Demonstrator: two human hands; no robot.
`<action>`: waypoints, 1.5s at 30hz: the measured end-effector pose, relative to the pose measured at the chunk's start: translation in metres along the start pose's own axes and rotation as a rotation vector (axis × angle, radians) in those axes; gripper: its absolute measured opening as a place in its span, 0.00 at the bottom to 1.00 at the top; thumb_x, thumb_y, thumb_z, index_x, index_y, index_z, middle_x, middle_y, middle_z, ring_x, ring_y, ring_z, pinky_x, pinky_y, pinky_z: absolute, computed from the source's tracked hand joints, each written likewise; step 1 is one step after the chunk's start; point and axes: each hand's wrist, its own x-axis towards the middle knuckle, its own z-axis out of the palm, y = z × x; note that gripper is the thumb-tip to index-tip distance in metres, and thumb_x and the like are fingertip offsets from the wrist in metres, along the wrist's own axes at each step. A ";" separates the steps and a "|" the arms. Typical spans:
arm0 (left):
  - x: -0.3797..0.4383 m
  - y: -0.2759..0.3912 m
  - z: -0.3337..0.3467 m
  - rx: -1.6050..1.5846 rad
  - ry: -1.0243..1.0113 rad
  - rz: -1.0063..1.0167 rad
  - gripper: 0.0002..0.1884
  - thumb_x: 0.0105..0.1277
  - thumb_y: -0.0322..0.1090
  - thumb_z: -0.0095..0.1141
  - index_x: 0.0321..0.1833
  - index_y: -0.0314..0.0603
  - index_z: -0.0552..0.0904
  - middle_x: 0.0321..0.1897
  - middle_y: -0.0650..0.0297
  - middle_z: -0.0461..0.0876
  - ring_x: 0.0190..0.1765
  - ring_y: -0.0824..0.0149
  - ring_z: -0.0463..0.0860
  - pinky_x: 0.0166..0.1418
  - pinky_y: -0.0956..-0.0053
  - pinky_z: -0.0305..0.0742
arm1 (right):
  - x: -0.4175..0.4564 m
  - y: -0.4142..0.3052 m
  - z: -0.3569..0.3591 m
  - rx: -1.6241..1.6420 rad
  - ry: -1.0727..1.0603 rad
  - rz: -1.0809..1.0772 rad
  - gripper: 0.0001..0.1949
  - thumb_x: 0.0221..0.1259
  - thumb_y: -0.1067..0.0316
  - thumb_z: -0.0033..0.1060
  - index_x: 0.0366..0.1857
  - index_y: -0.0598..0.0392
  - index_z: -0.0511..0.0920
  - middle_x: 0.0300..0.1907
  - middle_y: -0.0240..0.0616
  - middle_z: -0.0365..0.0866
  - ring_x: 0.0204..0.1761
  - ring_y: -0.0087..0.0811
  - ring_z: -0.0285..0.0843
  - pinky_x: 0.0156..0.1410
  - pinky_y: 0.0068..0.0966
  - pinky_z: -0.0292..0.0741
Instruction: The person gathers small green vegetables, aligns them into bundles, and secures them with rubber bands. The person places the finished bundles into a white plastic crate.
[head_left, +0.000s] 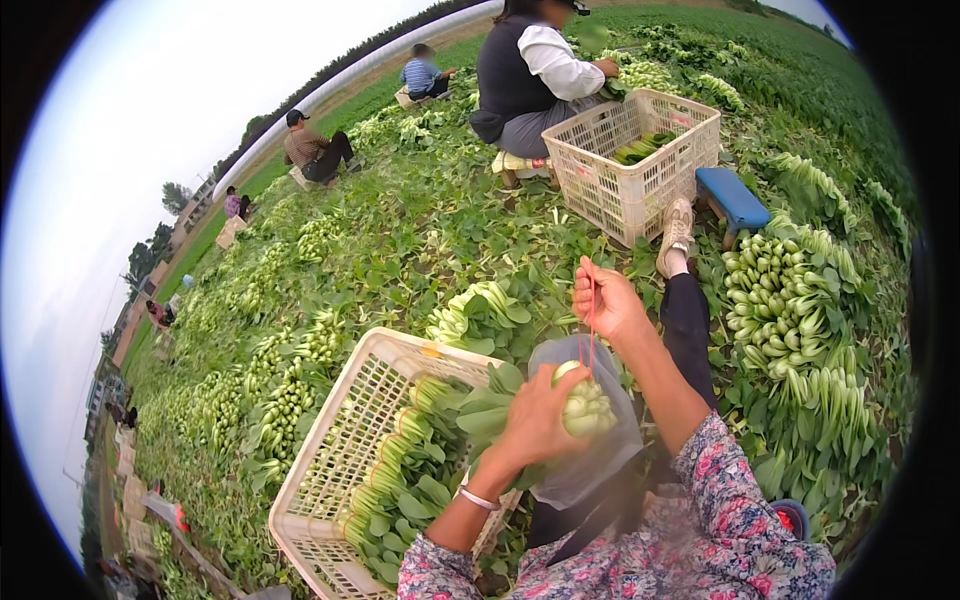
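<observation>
My left hand is closed round a bunch of bok choy, its pale stem ends towards the right and its leaves towards the left. My right hand, above and to the right, pinches a thin red band stretched up from the bunch. A translucent plastic sheet lies over my lap under the bunch. Close by on the left, a cream plastic crate holds a row of bok choy bunches with red bands round their stems.
Piles of bok choy lie at the right, more beyond the crate. Ahead, a seated co-worker handles greens beside another cream crate. A blue stool stands near my outstretched foot. Several people sit farther off at the left.
</observation>
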 end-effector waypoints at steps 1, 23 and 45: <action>0.000 -0.001 0.002 -0.010 -0.002 0.004 0.42 0.35 0.41 0.73 0.60 0.54 0.71 0.50 0.54 0.70 0.48 0.48 0.76 0.51 0.58 0.74 | -0.009 0.004 0.002 -0.056 0.050 -0.076 0.12 0.67 0.62 0.55 0.31 0.60 0.77 0.23 0.35 0.78 0.23 0.25 0.77 0.26 0.21 0.75; 0.003 -0.008 0.007 -0.261 0.001 0.032 0.48 0.35 0.31 0.69 0.68 0.44 0.66 0.55 0.57 0.70 0.57 0.59 0.74 0.63 0.66 0.68 | -0.159 0.045 -0.071 -1.276 -0.297 -0.252 0.54 0.45 0.49 0.75 0.72 0.63 0.47 0.73 0.53 0.49 0.75 0.44 0.46 0.77 0.34 0.48; -0.007 -0.019 0.006 -0.889 0.059 -0.106 0.56 0.38 0.26 0.69 0.75 0.45 0.51 0.60 0.57 0.68 0.59 0.64 0.75 0.64 0.69 0.72 | -0.120 0.045 -0.029 -1.253 -0.438 -0.355 0.51 0.45 0.48 0.72 0.70 0.66 0.52 0.70 0.56 0.55 0.72 0.46 0.54 0.75 0.33 0.54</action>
